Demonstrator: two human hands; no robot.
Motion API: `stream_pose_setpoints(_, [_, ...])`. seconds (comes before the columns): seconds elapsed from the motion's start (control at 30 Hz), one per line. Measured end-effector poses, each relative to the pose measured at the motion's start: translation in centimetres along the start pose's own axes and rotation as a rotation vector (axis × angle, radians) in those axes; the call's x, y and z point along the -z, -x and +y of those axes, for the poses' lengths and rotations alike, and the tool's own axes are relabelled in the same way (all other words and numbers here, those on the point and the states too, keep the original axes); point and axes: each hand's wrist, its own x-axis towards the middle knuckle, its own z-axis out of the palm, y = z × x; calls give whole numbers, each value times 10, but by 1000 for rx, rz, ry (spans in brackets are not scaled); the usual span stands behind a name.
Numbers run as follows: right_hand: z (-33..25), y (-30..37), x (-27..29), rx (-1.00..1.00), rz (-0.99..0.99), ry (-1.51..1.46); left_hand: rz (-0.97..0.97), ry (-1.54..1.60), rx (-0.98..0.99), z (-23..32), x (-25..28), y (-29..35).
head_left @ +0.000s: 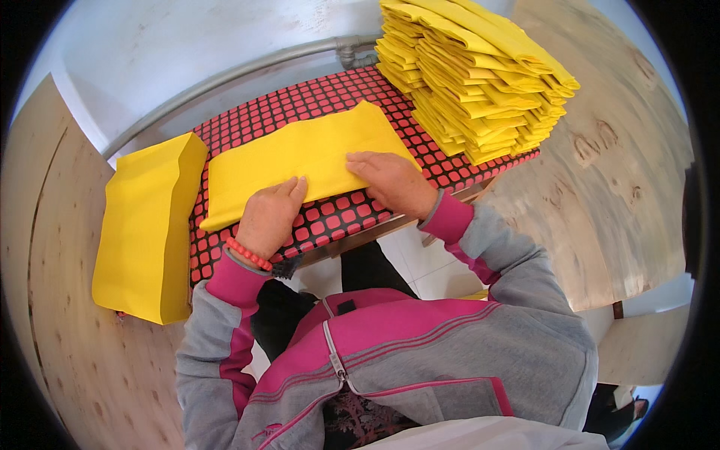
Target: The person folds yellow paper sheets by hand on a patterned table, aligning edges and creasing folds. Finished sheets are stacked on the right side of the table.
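A folded piece of yellow cloth (pixel 300 146) lies lengthwise on a table covered with a red and black patterned cloth (pixel 337 223). My left hand (pixel 268 216), a red bead bracelet at its wrist, rests on the near edge of the yellow piece, left of its middle. Toward its right end lies my right hand (pixel 394 181), fingers stretched over the near edge and thumb pointing down toward me. Both hands press on the fabric without lifting it. What is under the palms is hidden.
At the back right of the table rises a tall stack of folded yellow cloth (pixel 484 82). Another yellow piece (pixel 142 232) lies at the left, partly over a wooden board (pixel 67 322). A large wooden panel (pixel 607 202) stands at the right. Grey pipe (pixel 247 71) runs along the wall.
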Motion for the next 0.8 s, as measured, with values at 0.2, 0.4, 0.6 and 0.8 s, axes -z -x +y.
stream_pose_setpoints(0.2, [5, 18, 28, 26, 43, 212, 122, -35, -56, -25, -16, -8])
stream_pose_setpoints(0.4, [-77, 36, 35, 60, 83, 161, 217, -199, 245, -35, -20, -13])
stream_pose_setpoints(0.6, [-117, 13, 34, -145, 48, 145, 301, 1140, 643, 40, 15, 63])
stream_pose_setpoints(0.8, [-173, -5, 15, -24, -140, 106, 28, 2331, 825, 71, 6, 88])
